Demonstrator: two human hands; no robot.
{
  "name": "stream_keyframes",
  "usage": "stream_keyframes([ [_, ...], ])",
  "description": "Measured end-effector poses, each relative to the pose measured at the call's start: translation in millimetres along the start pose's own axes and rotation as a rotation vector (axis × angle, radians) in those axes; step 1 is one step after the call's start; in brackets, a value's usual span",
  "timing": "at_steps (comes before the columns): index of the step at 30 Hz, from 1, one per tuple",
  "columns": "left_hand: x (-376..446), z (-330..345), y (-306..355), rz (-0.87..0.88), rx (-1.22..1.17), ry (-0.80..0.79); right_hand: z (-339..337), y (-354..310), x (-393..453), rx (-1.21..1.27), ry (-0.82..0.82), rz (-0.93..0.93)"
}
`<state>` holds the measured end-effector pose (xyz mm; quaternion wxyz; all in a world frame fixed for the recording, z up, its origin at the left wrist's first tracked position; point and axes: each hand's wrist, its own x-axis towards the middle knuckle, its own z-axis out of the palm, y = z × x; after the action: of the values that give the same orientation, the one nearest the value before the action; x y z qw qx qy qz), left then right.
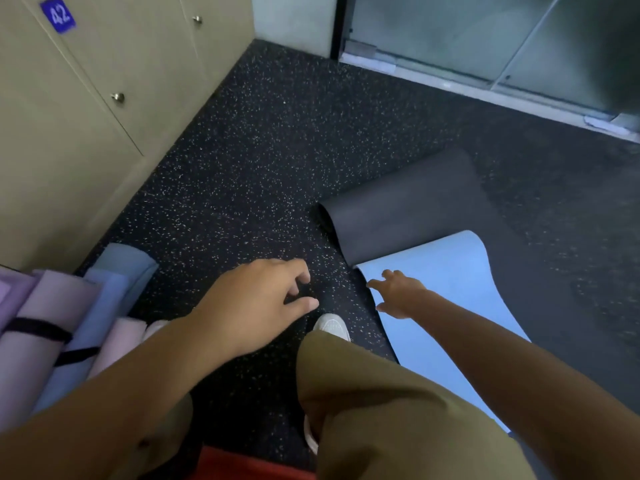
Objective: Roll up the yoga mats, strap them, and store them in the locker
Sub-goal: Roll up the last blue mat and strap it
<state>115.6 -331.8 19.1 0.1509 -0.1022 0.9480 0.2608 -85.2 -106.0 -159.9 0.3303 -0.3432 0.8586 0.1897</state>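
Left hand (258, 299): fingers loosely curled, holding nothing, above the floor (249, 161). Right hand (398, 294): fingers spread, apparently touching the blue mat (446, 271) edge.

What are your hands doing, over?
Left hand open, empty. Right hand open, reaching onto blue mat. Mat unrolled. Nothing blocking.
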Motion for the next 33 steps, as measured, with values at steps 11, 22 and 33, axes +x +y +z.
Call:
stream_keyframes([
  [11, 25.9, 21.6, -6.9, -0.044, -0.037, -0.1, 83.6, -11.7, 73.2, 0.03, -0.108, 0.136],
  [22, 31.9, 29.9, -14.8, -0.075, -0.013, -0.135, 110.2, -21.5, 85.4, 0.221, -0.108, 0.232],
  [33, 24.0, 32.5, -12.7, -0.05, 0.045, -0.169, 74.2, 11.5, -3.4, 0.358, 0.301, 0.287],
])
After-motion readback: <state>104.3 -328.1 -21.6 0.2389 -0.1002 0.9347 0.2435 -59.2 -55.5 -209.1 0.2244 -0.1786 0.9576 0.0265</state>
